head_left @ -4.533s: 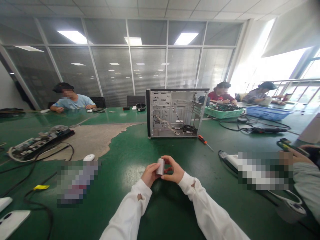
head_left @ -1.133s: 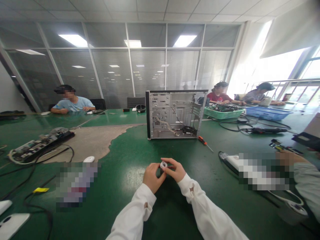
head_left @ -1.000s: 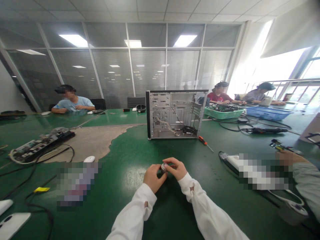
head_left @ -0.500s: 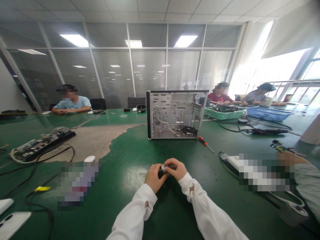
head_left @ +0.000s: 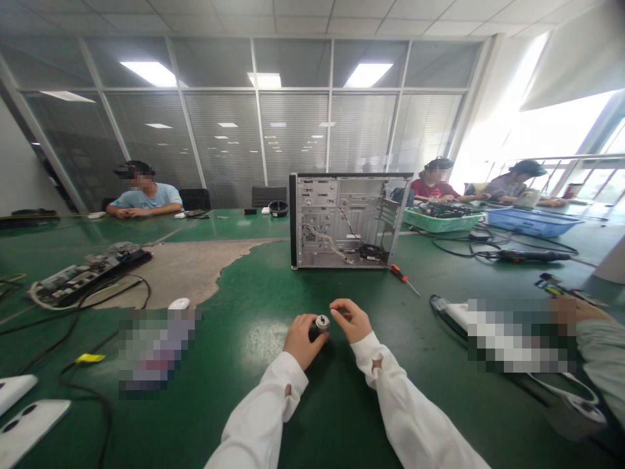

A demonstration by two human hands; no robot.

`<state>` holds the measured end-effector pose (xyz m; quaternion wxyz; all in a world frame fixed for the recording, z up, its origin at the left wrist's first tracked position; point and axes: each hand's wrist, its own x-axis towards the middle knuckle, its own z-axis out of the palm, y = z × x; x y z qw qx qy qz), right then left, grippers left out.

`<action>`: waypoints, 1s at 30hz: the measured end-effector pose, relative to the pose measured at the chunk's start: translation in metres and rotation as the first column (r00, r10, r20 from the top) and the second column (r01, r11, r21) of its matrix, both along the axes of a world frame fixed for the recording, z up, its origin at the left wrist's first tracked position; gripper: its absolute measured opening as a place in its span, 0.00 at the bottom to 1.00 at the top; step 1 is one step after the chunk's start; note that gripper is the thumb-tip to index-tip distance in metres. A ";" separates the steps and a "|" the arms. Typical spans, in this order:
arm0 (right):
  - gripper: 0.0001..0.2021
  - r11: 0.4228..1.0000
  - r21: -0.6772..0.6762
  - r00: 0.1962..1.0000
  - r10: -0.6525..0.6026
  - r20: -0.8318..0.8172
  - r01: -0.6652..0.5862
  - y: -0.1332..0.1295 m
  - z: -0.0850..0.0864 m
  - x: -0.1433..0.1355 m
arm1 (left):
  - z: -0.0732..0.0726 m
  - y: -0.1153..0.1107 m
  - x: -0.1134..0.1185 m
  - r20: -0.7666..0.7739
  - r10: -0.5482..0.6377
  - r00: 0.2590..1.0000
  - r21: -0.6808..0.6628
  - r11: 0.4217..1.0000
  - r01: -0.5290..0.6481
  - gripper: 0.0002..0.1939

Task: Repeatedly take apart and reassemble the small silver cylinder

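Observation:
My left hand (head_left: 303, 340) is wrapped round a small metal cylinder (head_left: 322, 323), held upright just above or on the green tabletop; I cannot tell which. Its pale round top faces up and shows dark marks. Just right of the cylinder, and apart from it, is my right hand (head_left: 353, 320). Thumb and forefinger there are drawn together in a pinch; anything between them is too small to make out. Beyond both hands, an open computer case (head_left: 342, 221) stands upright, with loose cables and a dark part at its bottom.
An orange-handled screwdriver (head_left: 399, 272) lies by the case. A green basket (head_left: 442, 222) and a blue basket (head_left: 534, 223) stand at back right. Circuit parts (head_left: 90, 277) and cables lie left. A co-worker's hand (head_left: 569, 312) is at right; other people sit across the table.
My right hand has come off the cylinder and moved slightly up and right. My left hand still holds the cylinder, whose top now shows more fully.

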<state>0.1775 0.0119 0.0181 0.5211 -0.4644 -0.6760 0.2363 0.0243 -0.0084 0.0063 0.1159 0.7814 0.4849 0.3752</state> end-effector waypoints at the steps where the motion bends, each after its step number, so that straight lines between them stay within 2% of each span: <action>1: 0.07 0.999 -0.028 0.999 -0.034 0.016 0.035 0.003 -0.004 0.003 | 0.000 0.002 -0.001 0.003 0.023 1.000 0.003 1.000 -0.023 0.12; 6: 0.05 0.987 -0.078 0.956 -0.118 0.268 0.144 0.016 -0.026 0.011 | -0.006 0.012 -0.013 0.033 0.164 0.986 -0.009 0.986 -0.164 0.12; 9: 0.03 0.986 -0.083 0.938 -0.111 0.330 0.146 0.018 -0.034 0.011 | -0.009 0.016 -0.019 0.060 0.227 0.972 -0.033 0.974 -0.226 0.13; 12: 0.03 0.985 -0.092 0.923 -0.105 0.371 0.149 0.018 -0.039 0.010 | -0.011 0.016 -0.022 0.066 0.236 0.970 -0.060 0.971 -0.232 0.13; 15: 0.05 0.984 -0.097 0.909 -0.099 0.406 0.151 0.018 -0.041 0.010 | -0.010 0.016 -0.021 0.054 0.238 0.970 -0.087 0.969 -0.233 0.14; 21: 0.15 0.981 -0.104 0.894 -0.105 0.436 0.166 0.022 -0.045 0.014 | -0.011 0.016 -0.021 0.023 0.241 0.970 -0.094 0.967 -0.238 0.16; 30: 0.18 0.983 -0.109 0.913 -0.091 0.398 0.145 0.025 -0.046 0.016 | -0.018 0.018 -0.024 0.048 0.240 0.970 -0.099 0.967 -0.234 0.20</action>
